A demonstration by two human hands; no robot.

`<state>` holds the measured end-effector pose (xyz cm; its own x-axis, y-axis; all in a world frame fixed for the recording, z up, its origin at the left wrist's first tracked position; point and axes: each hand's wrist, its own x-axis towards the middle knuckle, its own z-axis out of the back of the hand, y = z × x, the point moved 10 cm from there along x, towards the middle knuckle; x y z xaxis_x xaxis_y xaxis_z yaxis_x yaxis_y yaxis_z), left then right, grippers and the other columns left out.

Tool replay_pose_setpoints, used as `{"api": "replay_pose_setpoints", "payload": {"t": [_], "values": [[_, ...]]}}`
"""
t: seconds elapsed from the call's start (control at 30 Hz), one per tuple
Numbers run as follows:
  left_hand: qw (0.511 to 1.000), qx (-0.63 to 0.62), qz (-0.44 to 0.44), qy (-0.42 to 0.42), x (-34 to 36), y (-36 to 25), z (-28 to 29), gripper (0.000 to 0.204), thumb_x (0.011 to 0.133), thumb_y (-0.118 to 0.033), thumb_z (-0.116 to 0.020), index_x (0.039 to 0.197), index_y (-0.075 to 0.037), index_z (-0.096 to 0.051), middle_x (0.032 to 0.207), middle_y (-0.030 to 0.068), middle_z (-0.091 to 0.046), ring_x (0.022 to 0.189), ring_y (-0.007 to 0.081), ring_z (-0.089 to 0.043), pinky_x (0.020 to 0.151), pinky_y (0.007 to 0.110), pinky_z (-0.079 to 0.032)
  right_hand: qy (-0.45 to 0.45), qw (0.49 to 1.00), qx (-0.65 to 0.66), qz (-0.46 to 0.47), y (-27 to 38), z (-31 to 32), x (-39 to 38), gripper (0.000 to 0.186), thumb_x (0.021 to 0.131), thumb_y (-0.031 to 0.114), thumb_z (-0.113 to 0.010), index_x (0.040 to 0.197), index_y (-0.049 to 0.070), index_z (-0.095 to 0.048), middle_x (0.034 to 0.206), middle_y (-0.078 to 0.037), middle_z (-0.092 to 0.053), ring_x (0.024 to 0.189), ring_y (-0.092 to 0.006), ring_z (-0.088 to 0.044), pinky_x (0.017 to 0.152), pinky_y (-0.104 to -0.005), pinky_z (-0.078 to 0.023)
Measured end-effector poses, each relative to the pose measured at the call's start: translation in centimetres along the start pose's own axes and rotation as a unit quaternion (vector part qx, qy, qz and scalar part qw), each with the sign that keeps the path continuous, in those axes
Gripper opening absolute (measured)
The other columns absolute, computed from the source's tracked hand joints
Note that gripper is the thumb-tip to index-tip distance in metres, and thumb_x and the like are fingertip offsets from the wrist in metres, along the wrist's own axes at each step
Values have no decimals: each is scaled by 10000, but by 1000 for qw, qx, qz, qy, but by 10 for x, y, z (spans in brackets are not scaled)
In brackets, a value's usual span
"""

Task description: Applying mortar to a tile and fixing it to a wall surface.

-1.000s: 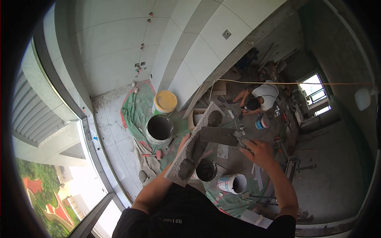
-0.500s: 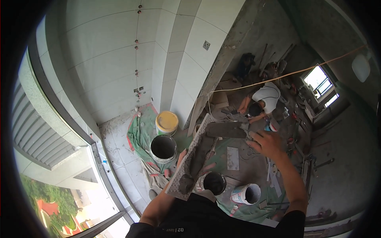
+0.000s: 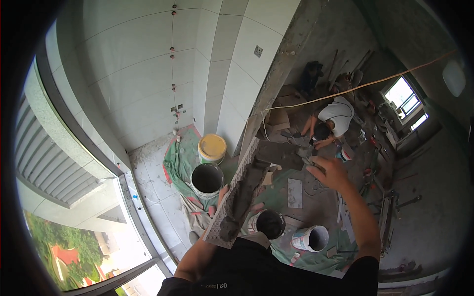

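A long, narrow tile [image 3: 217, 228] with a patterned pale surface is held tilted in front of my body. Dark grey mortar [image 3: 245, 190] covers much of it, with a thicker lump near the lower end. My left hand [image 3: 223, 193] grips the tile's left edge; most of its fingers are hidden behind it. In my right hand [image 3: 330, 172] is a trowel [image 3: 279, 155], its wide blade smeared with mortar. The blade lies across the tile's upper end, and my fingers are closed round the handle end.
Two buckets of dark mix [image 3: 207, 178] [image 3: 269, 224] and a white bucket [image 3: 316, 239] stand below. A yellow-lidded bucket [image 3: 212, 148] is by the tiled wall. A co-worker [image 3: 337, 117] crouches among tools. A yellow cord [image 3: 345, 92] crosses the room; a window frame [image 3: 129, 197] borders the left.
The trowel blade has shifted slightly left and up against the tile's upper end. My right hand moved a little with it. My left hand still holds the tile, and the view has shifted slightly.
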<state>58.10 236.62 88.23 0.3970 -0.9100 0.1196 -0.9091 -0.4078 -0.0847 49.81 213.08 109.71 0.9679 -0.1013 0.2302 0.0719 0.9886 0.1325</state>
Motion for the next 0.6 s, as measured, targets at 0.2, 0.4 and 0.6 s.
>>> {"api": "replay_pose_setpoints", "payload": {"t": [0.2, 0.4, 0.6], "values": [[999, 13, 41, 30, 5, -4, -13, 846, 1102, -605, -396, 1769, -93, -300, 1803, 190, -352, 1644, 457, -366, 1100, 696, -591, -12, 981, 182, -70, -27, -25, -6, 427, 1044, 369, -797, 1202, -28, -787, 843, -202, -757, 639, -284, -688, 640, -397, -522], [998, 16, 68, 8, -6, 1, -2, 890, 1088, -661, -405, 1773, -102, -304, 1804, 216, -342, 1637, 457, -385, 1127, 678, -570, -62, 979, 127, -148, -50, -47, -7, 409, 1047, 378, -791, 1171, -12, -785, 793, -206, -723, 655, -314, -701, 650, -410, -532], [997, 0, 78, 12, -11, 0, 4, 863, 1113, -654, -396, 1787, -125, -289, 1820, 209, -319, 1648, 477, -350, 1221, 762, -405, -58, 992, 104, -44, 4, 1, -23, 375, 1025, 411, -797, 1154, 59, -804, 777, -155, -727, 685, -348, -738, 653, -441, -562]]}}
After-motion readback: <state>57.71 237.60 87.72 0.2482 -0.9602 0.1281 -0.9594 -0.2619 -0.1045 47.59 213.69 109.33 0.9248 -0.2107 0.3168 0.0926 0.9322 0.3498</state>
